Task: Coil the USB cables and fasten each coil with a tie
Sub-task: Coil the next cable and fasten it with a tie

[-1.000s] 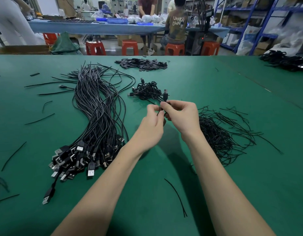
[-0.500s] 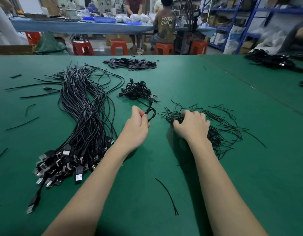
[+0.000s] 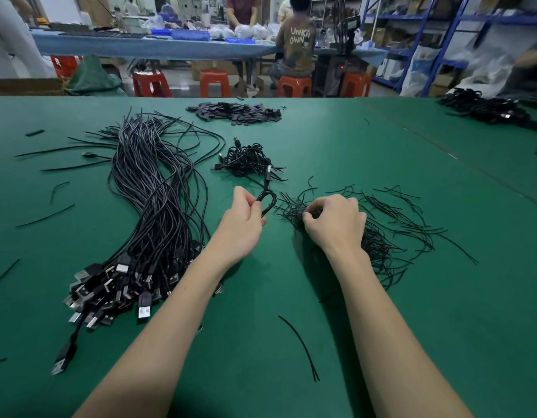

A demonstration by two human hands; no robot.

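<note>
A: Where does the view sit?
B: There is a single head view, worn high on the person; it looks forward and down over a green table (image 3: 382,342); both forearms run in from the bottom edge.
A: How near is it?
B: Near; the left hand (image 3: 241,224) and right hand (image 3: 336,223) lie about mid-picture; the wide lens bends the table's far edge.
A: And beyond?
B: It faces a blue-covered bench (image 3: 146,46) and red stools (image 3: 214,82) across the room; no second view shares the scene.
</note>
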